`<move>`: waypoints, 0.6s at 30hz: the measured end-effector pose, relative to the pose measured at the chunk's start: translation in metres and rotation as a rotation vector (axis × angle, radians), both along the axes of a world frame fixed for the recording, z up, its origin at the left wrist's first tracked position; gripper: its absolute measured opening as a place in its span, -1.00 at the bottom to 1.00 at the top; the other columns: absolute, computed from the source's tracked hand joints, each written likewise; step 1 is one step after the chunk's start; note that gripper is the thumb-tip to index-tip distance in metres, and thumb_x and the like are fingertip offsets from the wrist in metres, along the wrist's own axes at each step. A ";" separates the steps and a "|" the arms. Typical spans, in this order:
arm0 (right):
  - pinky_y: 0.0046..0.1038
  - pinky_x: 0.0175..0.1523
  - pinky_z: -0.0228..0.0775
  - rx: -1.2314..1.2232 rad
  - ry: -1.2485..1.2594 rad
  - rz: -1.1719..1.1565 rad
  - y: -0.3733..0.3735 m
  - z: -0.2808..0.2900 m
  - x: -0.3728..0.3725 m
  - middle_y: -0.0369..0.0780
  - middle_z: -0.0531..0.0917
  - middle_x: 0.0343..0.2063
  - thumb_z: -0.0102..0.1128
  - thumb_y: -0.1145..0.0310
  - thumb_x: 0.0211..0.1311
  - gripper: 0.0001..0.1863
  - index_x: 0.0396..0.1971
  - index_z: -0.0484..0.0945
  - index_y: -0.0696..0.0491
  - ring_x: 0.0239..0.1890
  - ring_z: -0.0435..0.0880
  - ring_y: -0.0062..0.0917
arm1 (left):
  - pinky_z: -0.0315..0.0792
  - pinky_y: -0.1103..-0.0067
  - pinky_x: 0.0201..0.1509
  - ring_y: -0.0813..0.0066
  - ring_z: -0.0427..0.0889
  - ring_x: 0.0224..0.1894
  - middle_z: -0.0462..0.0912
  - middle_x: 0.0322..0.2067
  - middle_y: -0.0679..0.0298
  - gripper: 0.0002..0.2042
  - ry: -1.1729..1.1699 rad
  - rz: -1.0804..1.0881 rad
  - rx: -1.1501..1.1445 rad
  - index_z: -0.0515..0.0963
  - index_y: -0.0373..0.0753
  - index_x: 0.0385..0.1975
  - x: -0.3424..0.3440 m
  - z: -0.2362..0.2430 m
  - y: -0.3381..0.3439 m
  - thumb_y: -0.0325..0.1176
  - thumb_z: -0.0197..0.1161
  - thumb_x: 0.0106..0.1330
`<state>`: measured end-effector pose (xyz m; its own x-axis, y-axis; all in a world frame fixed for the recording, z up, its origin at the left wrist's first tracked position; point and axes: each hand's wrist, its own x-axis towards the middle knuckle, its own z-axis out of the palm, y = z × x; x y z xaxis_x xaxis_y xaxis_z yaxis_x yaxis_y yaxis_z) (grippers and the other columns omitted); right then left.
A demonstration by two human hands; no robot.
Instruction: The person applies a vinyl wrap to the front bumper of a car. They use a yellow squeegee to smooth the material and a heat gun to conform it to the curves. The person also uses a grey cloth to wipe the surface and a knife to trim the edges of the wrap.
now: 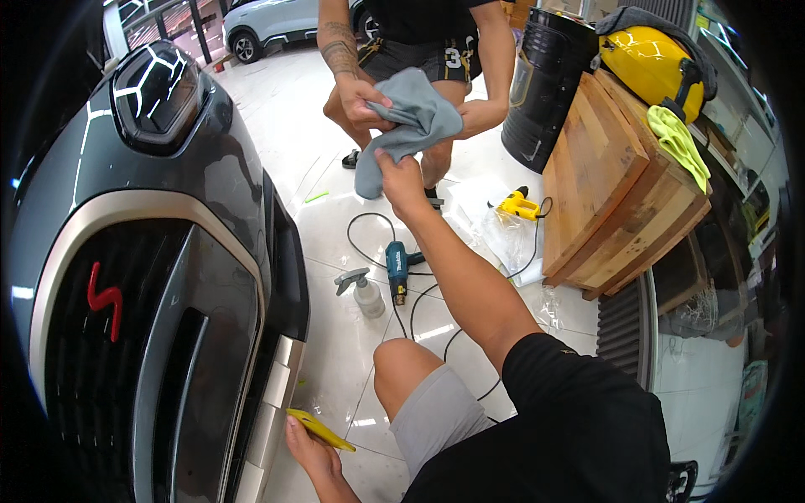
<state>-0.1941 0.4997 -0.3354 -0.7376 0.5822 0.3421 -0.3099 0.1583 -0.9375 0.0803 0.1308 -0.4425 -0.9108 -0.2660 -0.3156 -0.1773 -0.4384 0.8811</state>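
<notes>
A grey-blue cloth (419, 113) hangs in the upper middle, between me and a person standing in front. My right hand (401, 180), arm stretched out, pinches its lower part. Both of the other person's hands are on the same cloth higher up. Low down beside the car's bumper, my left hand (312, 453) is closed around a flat yellow squeegee (323, 430), thumb along one end. The dark grey car front (226, 134) with its black grille (92, 377) fills the left side.
On the tiled floor stand a clear spray bottle (369, 298) and a teal heat gun (397, 272) with its black cord. A yellow heat gun (518, 205) lies by clear plastic. To the right are a wooden crate (620, 193), a black drum (549, 92) and a yellow-green cloth (677, 142).
</notes>
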 end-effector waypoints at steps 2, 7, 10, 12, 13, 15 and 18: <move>-0.32 -0.16 0.42 0.187 0.030 -0.211 -0.018 0.030 0.018 0.06 0.64 -0.30 0.09 0.25 0.32 -0.65 -0.19 0.55 0.30 -0.25 0.65 -0.18 | 0.39 0.58 -0.08 0.55 0.46 -0.23 0.45 -0.32 0.31 -0.69 -0.007 0.045 0.010 0.43 -0.28 -0.16 0.002 0.000 -0.005 -0.11 -0.02 0.51; -0.24 -0.13 0.43 0.747 0.176 -0.127 -0.043 0.055 0.090 -0.05 0.65 -0.37 0.09 0.21 0.36 -0.68 -0.29 0.61 0.20 -0.31 0.62 -0.15 | 0.41 0.65 -0.30 0.61 0.47 -0.41 0.48 -0.44 0.34 -0.70 -0.009 -0.057 -0.055 0.43 -0.29 -0.11 0.011 0.017 -0.012 -0.14 -0.03 0.51; -0.20 -0.18 0.45 1.356 -0.446 0.528 -0.095 0.085 0.129 -0.04 0.65 -0.37 0.07 0.20 0.35 -0.68 -0.41 0.59 0.16 -0.31 0.62 -0.07 | 0.40 0.67 -0.39 0.62 0.46 -0.50 0.51 -0.45 0.30 -0.69 0.068 -0.083 -0.261 0.42 -0.30 0.03 0.014 0.041 -0.034 -0.21 -0.03 0.50; -0.16 -0.19 0.47 1.452 -0.265 0.866 -0.120 0.077 0.155 -0.06 0.65 -0.40 0.11 0.22 0.29 -0.73 -0.40 0.57 0.15 -0.36 0.62 -0.05 | 0.42 0.67 -0.42 0.61 0.46 -0.51 0.55 -0.37 0.23 -0.67 0.134 -0.073 -0.483 0.39 -0.31 0.14 0.019 0.077 -0.039 -0.29 -0.01 0.48; -0.16 -0.20 0.47 1.467 -0.247 1.033 -0.116 0.047 0.169 -0.06 0.65 -0.43 0.13 0.23 0.25 -0.74 -0.38 0.56 0.15 -0.38 0.62 -0.06 | 0.45 0.64 -0.39 0.56 0.51 -0.48 0.57 -0.26 0.16 -0.63 0.296 -0.217 -0.539 0.36 -0.31 0.19 0.024 0.093 -0.030 -0.35 0.05 0.43; -0.15 -0.19 0.47 1.483 -0.415 1.415 -0.127 0.040 0.195 -0.02 0.65 -0.44 0.15 0.26 0.20 -0.77 -0.37 0.58 0.15 -0.35 0.63 -0.07 | 0.52 0.53 -0.34 0.39 0.62 -0.36 0.50 0.04 0.05 -0.51 0.695 -0.502 -0.768 0.32 -0.24 0.26 0.016 0.118 -0.009 -0.44 0.18 0.31; -0.21 -0.25 0.47 1.329 -0.165 1.865 -0.145 0.055 0.216 0.02 0.65 -0.43 0.16 0.27 0.17 -0.78 -0.29 0.58 0.11 -0.31 0.66 -0.12 | 0.56 0.44 -0.32 0.29 0.68 -0.33 0.43 0.17 -0.01 -0.49 0.714 -0.844 -0.983 0.37 -0.15 0.23 0.026 0.146 0.011 -0.41 0.26 0.25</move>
<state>0.0215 0.3545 -0.2799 -0.0667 -0.9600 -0.2720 -0.7571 0.2263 -0.6129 0.1067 0.1414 -0.2961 -0.7830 0.5720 0.2443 0.5181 0.3824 0.7650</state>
